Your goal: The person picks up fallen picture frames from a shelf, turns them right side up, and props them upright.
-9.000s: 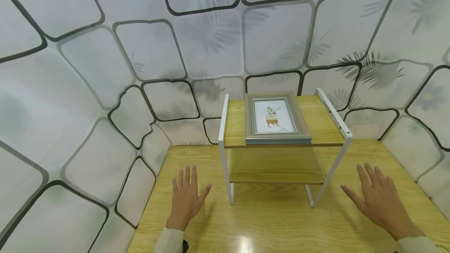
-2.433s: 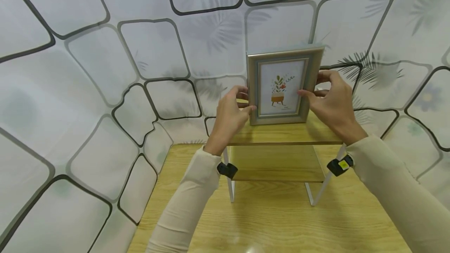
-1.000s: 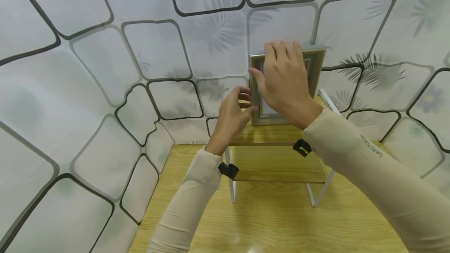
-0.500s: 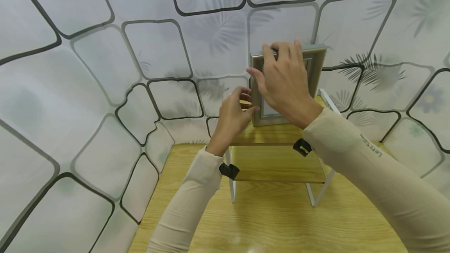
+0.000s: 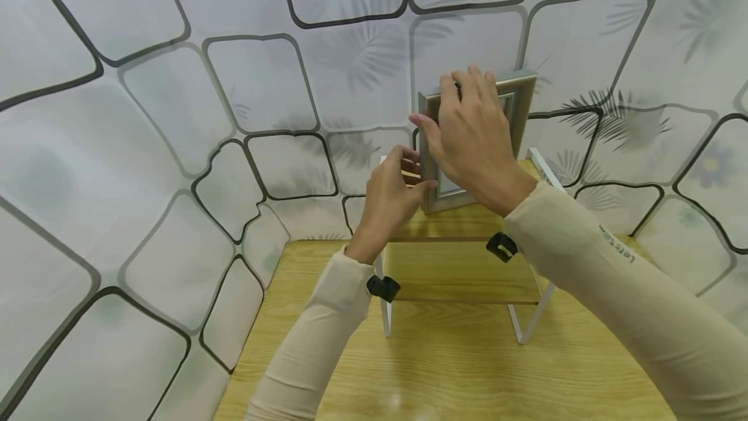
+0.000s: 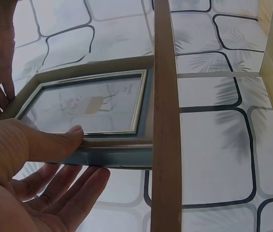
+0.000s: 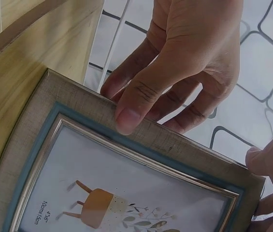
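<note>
Seeing the table (image 5: 456, 375) around the shelf (image 5: 461, 271) in the head view; finding the frame (image 5: 523, 109) with its picture (image 7: 129, 193) plain only from the right wrist. Standing it upright on the top board (image 5: 452, 229), leaving bare wood toward the front edge. Pinching its left side with the left hand (image 5: 390, 195), curling the right hand (image 5: 472, 127) over its top.

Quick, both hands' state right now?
Left hand: closed, holding the picture frame by its left side.
Right hand: closed, fingers curled over the top edge of the picture frame.
</note>
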A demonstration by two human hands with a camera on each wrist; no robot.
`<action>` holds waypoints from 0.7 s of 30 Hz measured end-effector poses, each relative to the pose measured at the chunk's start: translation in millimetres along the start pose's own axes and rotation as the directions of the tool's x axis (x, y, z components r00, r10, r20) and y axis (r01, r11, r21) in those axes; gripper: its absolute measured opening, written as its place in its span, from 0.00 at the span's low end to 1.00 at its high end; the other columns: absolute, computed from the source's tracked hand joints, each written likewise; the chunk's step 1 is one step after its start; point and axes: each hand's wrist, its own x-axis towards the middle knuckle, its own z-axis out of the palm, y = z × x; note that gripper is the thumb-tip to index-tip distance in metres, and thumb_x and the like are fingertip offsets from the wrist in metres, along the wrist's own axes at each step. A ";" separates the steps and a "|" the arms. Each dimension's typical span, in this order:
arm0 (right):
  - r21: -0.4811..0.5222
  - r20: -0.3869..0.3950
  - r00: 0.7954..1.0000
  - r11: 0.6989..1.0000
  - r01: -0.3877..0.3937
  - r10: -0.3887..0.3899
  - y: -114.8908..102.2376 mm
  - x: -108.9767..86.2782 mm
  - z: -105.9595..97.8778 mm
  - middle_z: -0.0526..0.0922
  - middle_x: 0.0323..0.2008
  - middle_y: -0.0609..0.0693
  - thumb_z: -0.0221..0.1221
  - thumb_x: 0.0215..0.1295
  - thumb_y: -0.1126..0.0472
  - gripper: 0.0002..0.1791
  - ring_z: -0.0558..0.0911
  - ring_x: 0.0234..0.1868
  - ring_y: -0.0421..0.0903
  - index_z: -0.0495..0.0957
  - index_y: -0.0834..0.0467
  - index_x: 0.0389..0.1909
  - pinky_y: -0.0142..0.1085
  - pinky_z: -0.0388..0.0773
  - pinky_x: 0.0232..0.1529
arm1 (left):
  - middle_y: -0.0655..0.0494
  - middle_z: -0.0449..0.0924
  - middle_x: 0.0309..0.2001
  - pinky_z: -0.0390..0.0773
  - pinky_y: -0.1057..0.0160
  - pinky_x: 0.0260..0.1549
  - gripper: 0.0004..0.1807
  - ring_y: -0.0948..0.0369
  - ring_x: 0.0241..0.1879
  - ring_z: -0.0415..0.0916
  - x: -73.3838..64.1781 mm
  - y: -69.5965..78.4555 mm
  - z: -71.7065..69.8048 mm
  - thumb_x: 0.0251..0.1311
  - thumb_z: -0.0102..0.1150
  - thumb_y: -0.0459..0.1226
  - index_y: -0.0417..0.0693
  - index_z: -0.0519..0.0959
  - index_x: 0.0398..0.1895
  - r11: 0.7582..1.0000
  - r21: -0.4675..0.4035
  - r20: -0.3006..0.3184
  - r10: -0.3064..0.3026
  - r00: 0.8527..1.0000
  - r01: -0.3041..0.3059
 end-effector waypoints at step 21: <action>0.060 0.094 0.992 0.994 -0.093 0.087 6.8 -5.7 -19.5 0.60 0.72 0.74 0.52 0.78 0.48 0.39 0.53 0.77 0.65 0.58 0.78 0.71 0.54 0.54 0.75 | 0.52 0.85 0.38 0.82 0.73 0.30 0.20 0.61 0.35 0.87 -3.1 13.7 16.8 0.52 0.79 0.37 0.42 0.78 0.42 0.996 0.024 -0.040 0.083 0.996 -0.082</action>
